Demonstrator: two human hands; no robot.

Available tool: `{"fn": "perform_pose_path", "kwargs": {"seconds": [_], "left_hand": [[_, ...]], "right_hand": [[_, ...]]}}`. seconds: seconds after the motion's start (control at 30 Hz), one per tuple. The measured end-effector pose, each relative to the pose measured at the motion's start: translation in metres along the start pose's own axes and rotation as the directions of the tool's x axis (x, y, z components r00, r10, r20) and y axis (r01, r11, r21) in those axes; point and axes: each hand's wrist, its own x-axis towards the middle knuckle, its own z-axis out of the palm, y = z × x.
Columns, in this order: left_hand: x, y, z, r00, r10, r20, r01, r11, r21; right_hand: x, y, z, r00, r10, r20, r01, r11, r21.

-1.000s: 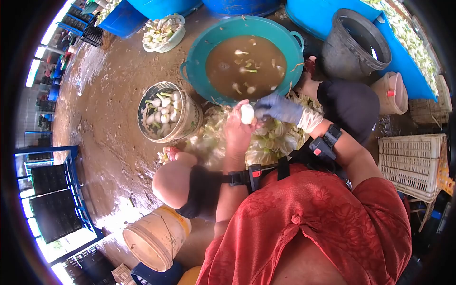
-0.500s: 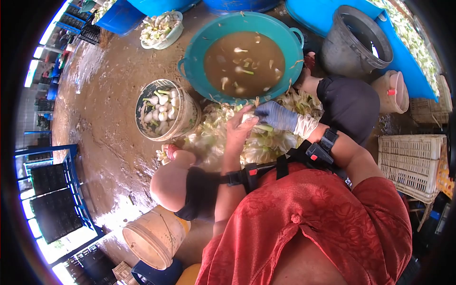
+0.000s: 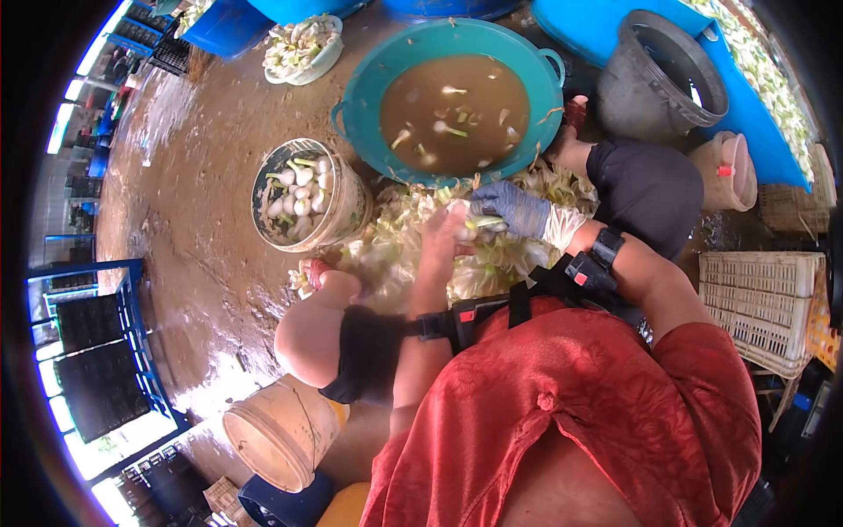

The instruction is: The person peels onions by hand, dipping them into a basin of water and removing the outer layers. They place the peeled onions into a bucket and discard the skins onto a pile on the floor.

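Observation:
My left hand (image 3: 442,230), bare, is closed around the white end of a bulb (image 3: 458,209). Opposite it, my right hand (image 3: 514,209) wears a blue-grey glove and grips the same bulb near a green stalk (image 3: 486,223). Both hands are just above a heap of pale peeled leaves (image 3: 399,241). Beyond them a green basin (image 3: 358,132) holds brown water with several bulbs floating in it. To the left stands a white bucket (image 3: 349,211) with several clean white bulbs (image 3: 303,193) inside.
A small bowl (image 3: 327,63) of bulbs or peelings is at the upper left. A dark bucket (image 3: 628,101) and a beige bucket (image 3: 716,171) stand right of the basin. White crates (image 3: 755,299) are at the right, and a tipped bucket (image 3: 277,430) lies lower left.
My left hand has turned and closed more around the bulb, and the green stalk between my hands shows more. The bulbs in the basin have drifted a little.

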Motion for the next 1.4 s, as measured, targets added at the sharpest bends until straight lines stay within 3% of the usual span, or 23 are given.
{"fn": "perform_pose_path", "kwargs": {"seconds": [0.03, 0.13, 0.17, 0.23, 0.27, 0.3, 0.33, 0.37, 0.43, 0.47, 0.5, 0.57, 0.63, 0.7, 0.73, 0.77, 0.9, 0.93, 1.17, 1.23, 1.33, 1.37, 1.4], "left_hand": [[0.003, -0.005, -0.001, 0.997, -0.074, -0.006, 0.075, 0.994, 0.074], [0.006, -0.011, -0.006, 0.986, 0.034, 0.164, 0.003, 0.976, -0.220], [0.006, -0.012, -0.007, 0.974, 0.121, 0.193, -0.048, 0.936, -0.349], [0.008, -0.004, -0.008, 0.965, 0.081, 0.248, 0.024, 0.918, -0.396], [0.008, -0.003, -0.005, 0.947, 0.146, 0.286, 0.017, 0.868, -0.497], [0.008, -0.002, -0.004, 0.925, 0.213, 0.315, 0.017, 0.805, -0.593], [0.014, -0.005, -0.012, 0.889, 0.241, 0.390, 0.049, 0.796, -0.603], [0.016, -0.009, -0.016, 0.891, 0.240, 0.385, 0.049, 0.794, -0.606], [0.023, -0.017, -0.026, 0.944, 0.116, 0.308, 0.104, 0.783, -0.613], [0.028, -0.021, -0.039, 0.938, 0.091, 0.335, 0.137, 0.788, -0.600], [0.031, -0.022, -0.051, 0.937, 0.098, 0.335, 0.132, 0.788, -0.602], [0.040, -0.014, -0.073, 0.968, 0.240, -0.068, -0.203, 0.602, -0.772], [0.020, 0.049, -0.061, 0.917, 0.224, -0.329, -0.396, 0.443, -0.804], [0.021, 0.060, -0.064, 0.886, 0.111, -0.450, -0.444, 0.484, -0.754], [0.026, 0.049, -0.067, 0.866, 0.084, -0.492, -0.438, 0.603, -0.667], [0.033, 0.029, -0.073, 0.896, 0.104, -0.432, -0.377, 0.692, -0.616], [0.044, 0.013, -0.056, 0.910, -0.029, -0.413, -0.167, 0.887, -0.431], [0.046, 0.013, -0.054, 0.910, -0.026, -0.414, -0.178, 0.878, -0.445], [0.058, 0.009, -0.065, 0.870, -0.097, -0.483, -0.121, 0.909, -0.400], [0.060, 0.006, -0.068, 0.858, -0.140, -0.494, -0.093, 0.904, -0.417], [0.060, 0.005, -0.070, 0.845, -0.156, -0.512, -0.058, 0.924, -0.377], [0.060, 0.005, -0.070, 0.852, -0.146, -0.504, -0.075, 0.917, -0.391], [0.061, 0.005, -0.069, 0.860, -0.130, -0.494, -0.095, 0.909, -0.405]], "right_hand": [[0.002, -0.005, -0.003, 1.000, 0.000, 0.000, 0.000, 1.000, 0.001], [0.006, -0.020, -0.014, 0.996, 0.086, -0.010, -0.083, 0.987, 0.141], [0.006, -0.021, -0.017, 0.997, 0.026, -0.072, -0.021, 0.997, 0.071], [0.007, -0.022, -0.028, 0.991, -0.042, -0.128, 0.042, 0.999, -0.002], [0.007, -0.023, -0.034, 0.976, 0.208, -0.060, -0.124, 0.766, 0.631], [0.006, -0.024, -0.040, 0.922, 0.355, 0.153, -0.222, 0.161, 0.962], [0.003, -0.024, -0.044, 0.852, 0.326, 0.409, -0.198, -0.522, 0.830], [-0.005, -0.023, -0.047, 0.852, 0.382, 0.358, -0.174, -0.437, 0.882], [-0.009, -0.014, -0.051, 0.671, 0.696, 0.256, -0.352, -0.004, 0.936], [-0.021, 0.005, -0.045, 0.694, 0.656, 0.298, -0.386, -0.010, 0.922], [-0.018, 0.007, -0.039, 0.926, 0.377, -0.017, -0.257, 0.661, 0.705], [0.001, 0.001, -0.045, 0.733, 0.465, 0.497, -0.666, 0.642, 0.381], [-0.002, 0.007, -0.018, 0.565, 0.442, 0.696, -0.466, 0.868, -0.173], [0.014, 0.018, -0.012, 0.609, 0.489, 0.625, -0.480, 0.854, -0.200], [0.024, 0.028, -0.011, 0.657, 0.525, 0.542, -0.497, 0.841, -0.212], [0.035, 0.045, -0.013, 0.758, 0.529, 0.382, -0.574, 0.819, 0.005], [0.077, 0.166, 0.000, 0.721, 0.692, -0.003, -0.690, 0.720, 0.076], [0.092, 0.183, -0.012, 0.602, 0.794, 0.089, -0.793, 0.607, -0.051], [0.165, 0.300, 0.016, 0.529, 0.842, -0.106, -0.798, 0.450, -0.401], [0.175, 0.316, 0.034, 0.505, 0.860, -0.074, -0.819, 0.451, -0.355], [0.159, 0.365, 0.083, 0.397, 0.836, 0.378, -0.649, 0.547, -0.528], [0.151, 0.358, 0.087, 0.387, 0.838, 0.385, -0.652, 0.544, -0.528], [0.145, 0.342, 0.086, 0.448, 0.776, 0.444, -0.724, 0.606, -0.329]]}}
